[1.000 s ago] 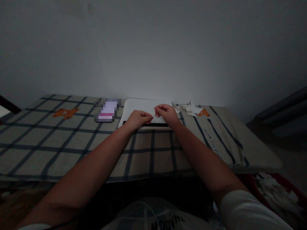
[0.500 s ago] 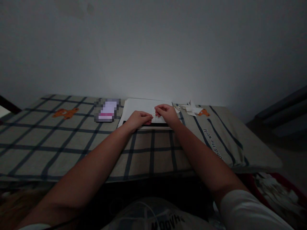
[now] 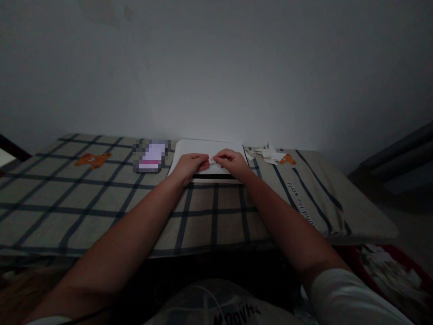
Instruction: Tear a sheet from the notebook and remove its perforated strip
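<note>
Between my two hands is a small piece of white paper (image 3: 211, 159), its folds too small to make out. My left hand (image 3: 193, 164) pinches its left side, fingers closed. From the right, my right hand (image 3: 232, 161) pinches the other side between thumb and forefinger. Both hands are just over a flat white pad (image 3: 189, 148), perhaps a stack of paper, with a black strip along its near edge. To the right of the pad lies a folded white paper shape (image 3: 270, 154) with pointed parts, and a small paper scrap (image 3: 249, 154) is beside it.
A phone (image 3: 154, 155) with a lit, blurred screen lies left of the pad. A checked cloth (image 3: 101, 194) with orange bear prints covers the table, which meets a bare wall (image 3: 216, 81). At lower right, a red container (image 3: 412, 262) holds crumpled whitish material.
My hands have come a little closer together. The right hand has shifted slightly left, and the small paper between them looks more bunched. The phone and folded shape have stayed put.
</note>
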Demonstrator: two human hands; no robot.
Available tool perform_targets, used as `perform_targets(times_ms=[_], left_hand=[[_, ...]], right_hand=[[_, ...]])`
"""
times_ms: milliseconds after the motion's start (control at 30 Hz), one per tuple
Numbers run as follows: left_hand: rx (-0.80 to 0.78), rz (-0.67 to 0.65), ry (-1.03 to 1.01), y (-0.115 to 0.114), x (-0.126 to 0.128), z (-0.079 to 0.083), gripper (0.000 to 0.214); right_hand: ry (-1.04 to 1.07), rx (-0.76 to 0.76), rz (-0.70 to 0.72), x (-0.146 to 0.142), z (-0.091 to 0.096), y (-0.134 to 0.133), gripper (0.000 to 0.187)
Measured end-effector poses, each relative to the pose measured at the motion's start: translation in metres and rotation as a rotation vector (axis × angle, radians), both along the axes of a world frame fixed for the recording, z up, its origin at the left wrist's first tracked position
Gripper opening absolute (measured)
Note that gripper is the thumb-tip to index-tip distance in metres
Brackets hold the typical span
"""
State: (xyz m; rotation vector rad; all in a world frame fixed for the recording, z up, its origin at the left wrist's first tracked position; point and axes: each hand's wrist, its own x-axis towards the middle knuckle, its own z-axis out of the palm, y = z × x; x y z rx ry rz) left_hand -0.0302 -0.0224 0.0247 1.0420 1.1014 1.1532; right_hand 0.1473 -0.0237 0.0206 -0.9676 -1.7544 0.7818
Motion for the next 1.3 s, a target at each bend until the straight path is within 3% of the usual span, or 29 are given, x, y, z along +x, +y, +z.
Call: perform_targets(times_ms=[267, 600, 933, 1300], left_hand=[[-0.068, -0.047, -0.129, 0.0014, -0.0010, 0.0040, 0.009], [-0.022, -0.027, -0.045, -0.0006, -0.0001, 0.0018, 0.018], [0.042, -0.052, -0.013, -0.0023, 0.0005, -0.0006, 0.029], [0.067, -0.072, -0.018, -0.0052, 0.0001, 0.0000, 0.037]], right_hand=[[-0.036, 0.000, 0.046, 0.0000, -0.0001, -0.0010, 0.022], [-0.068, 0.051, 0.070, 0.0013, -0.0022, 0.0001, 0.020], [0.152, -0.216, 0.019, 0.0019, -0.0070, 0.0081, 0.023], [0.213, -0.330, 0.010, 0.0011, -0.0038, 0.0063, 0.024]])
